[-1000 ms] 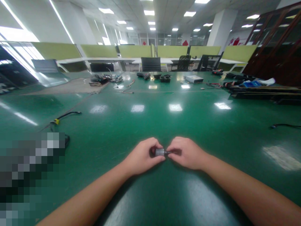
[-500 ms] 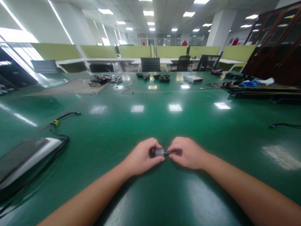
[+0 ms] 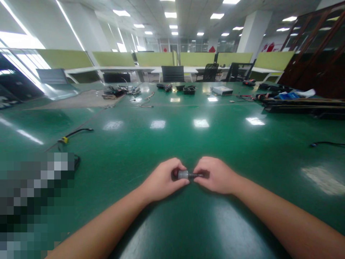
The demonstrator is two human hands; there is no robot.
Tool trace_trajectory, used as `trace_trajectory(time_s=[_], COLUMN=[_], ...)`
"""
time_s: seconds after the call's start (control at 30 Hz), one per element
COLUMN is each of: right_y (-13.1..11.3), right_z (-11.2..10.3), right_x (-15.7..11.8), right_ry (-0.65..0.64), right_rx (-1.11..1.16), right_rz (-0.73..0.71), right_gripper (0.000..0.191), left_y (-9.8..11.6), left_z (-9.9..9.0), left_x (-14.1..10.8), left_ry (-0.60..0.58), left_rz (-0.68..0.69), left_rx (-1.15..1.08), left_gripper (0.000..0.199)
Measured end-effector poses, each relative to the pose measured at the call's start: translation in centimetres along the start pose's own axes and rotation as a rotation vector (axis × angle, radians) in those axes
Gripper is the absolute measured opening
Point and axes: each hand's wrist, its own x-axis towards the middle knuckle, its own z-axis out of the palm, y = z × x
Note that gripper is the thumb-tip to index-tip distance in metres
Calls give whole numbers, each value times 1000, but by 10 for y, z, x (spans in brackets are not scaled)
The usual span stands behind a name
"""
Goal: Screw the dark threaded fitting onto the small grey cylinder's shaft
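Note:
A small grey metal cylinder point(image 3: 183, 175) with a thin dark shaft pointing right is held between both hands, just above the green table point(image 3: 172, 144). My left hand point(image 3: 161, 180) is closed around the cylinder's body. Fingers of my right hand point(image 3: 215, 175) pinch the dark shaft end. Both forearms rest low over the table's near edge. The rest of the small part is hidden inside my fingers.
A black cable with a yellow tag point(image 3: 64, 139) lies at the left, beside a blurred patch at the lower left. Another dark cable point(image 3: 323, 144) lies at the right. Tools, boxes and wires point(image 3: 188, 89) sit far back; long dark bars point(image 3: 302, 106) lie at the back right.

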Motion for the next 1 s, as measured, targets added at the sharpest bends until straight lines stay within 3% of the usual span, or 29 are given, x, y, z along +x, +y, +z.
trace_trajectory(time_s=[1.0], right_y=[7], right_z=[-12], right_x=[-6], right_ry=[-3], right_rx=[-51], right_rz=[31], right_gripper=[6], left_y=[-1], left_z=[0], left_x=[-2], left_ry=[31], left_rz=[-13], left_rx=[-1], left_gripper=[21])
